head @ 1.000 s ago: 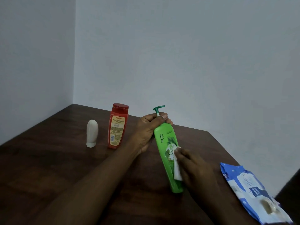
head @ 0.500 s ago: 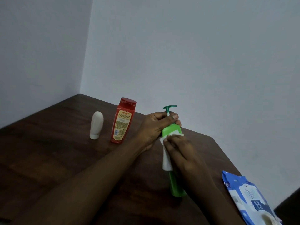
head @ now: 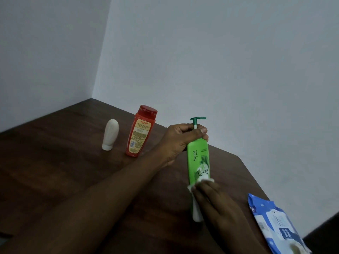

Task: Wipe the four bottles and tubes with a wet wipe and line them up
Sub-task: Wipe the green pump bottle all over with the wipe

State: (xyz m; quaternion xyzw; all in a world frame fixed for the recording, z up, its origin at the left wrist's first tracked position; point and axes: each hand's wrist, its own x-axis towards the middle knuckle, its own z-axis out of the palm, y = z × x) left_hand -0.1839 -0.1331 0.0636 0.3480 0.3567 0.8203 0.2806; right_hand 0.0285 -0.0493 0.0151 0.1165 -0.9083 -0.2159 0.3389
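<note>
The green pump bottle (head: 198, 158) stands tilted near the middle of the dark wooden table (head: 55, 180), its top leaning toward the far side. The left hand (head: 180, 142) is clamped round its neck just below the pump head, and the right hand (head: 214, 200) presses a white wet wipe (head: 195, 208) flat against its lower front, fingers closed on the cloth. As I judge it, the smooth, glossy plastic will be slick once damp, so a hard stroke could twist the bottle out of the neck grip or kick its base sideways; pressing on the pump could squirt its contents. To the far left, a red flip-cap bottle (head: 140, 132) with a paper label and a matte white rounded tube (head: 109, 134) standing on its cap sit side by side, apart; a stray elbow could topple either. A soft blue wipes pack (head: 275, 226) lies at the near right edge. No fourth bottle or tube is in view.
</note>
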